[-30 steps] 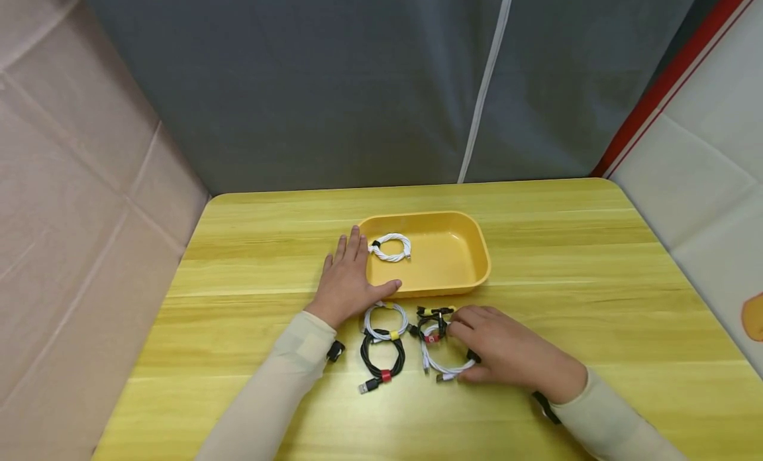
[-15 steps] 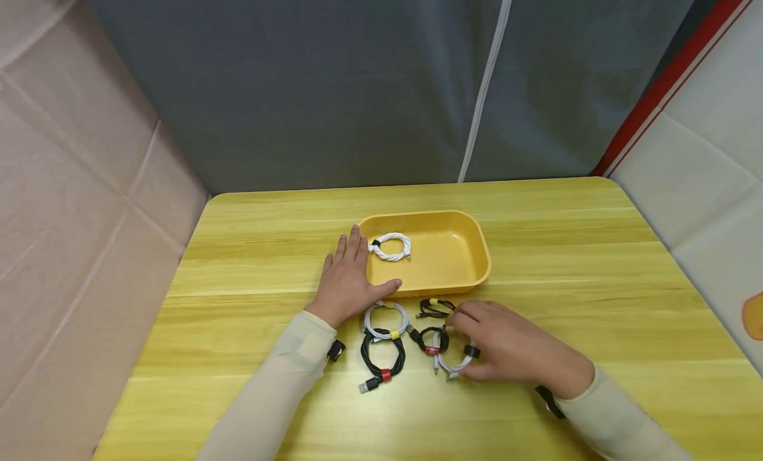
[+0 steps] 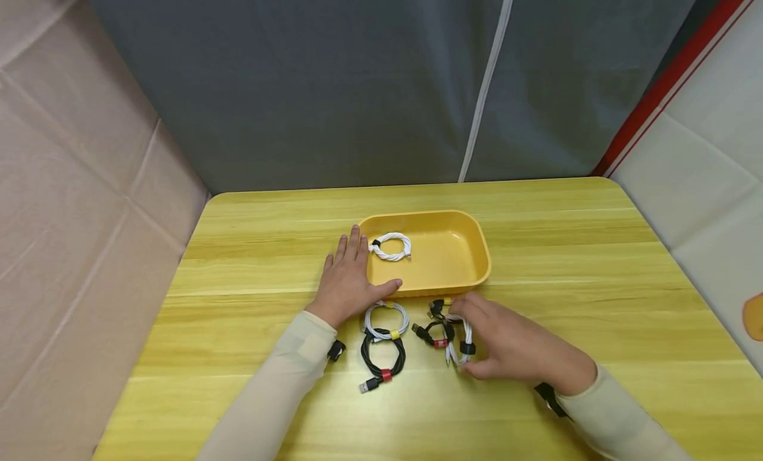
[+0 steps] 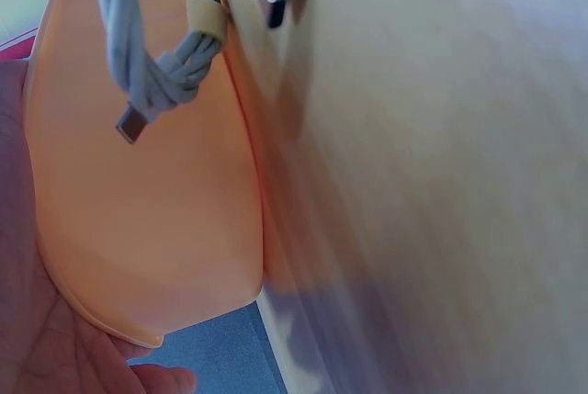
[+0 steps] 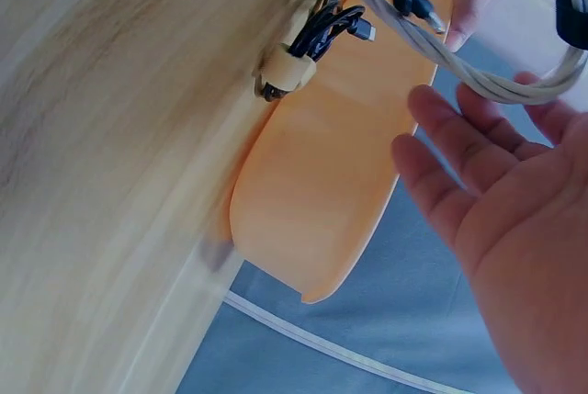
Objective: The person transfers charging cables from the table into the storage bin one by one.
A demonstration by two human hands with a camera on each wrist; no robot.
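Bright, even light with soft shadows; head view sharp, both wrist views blurred.

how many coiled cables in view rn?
6, with part of the cluster hidden: white cable in tray; white coil with yellow tie; black coil with red tie; black-tied white coil in right hand; red-tied black coil; small black bundle.

Both arms wear close-fitting, pale beige long sleeves that reach the wrists. A small black device on a dark strap sits at each wrist. The left hand (image 3: pixel 348 281) and right hand (image 3: pixel 512 345) are bare, without rings.
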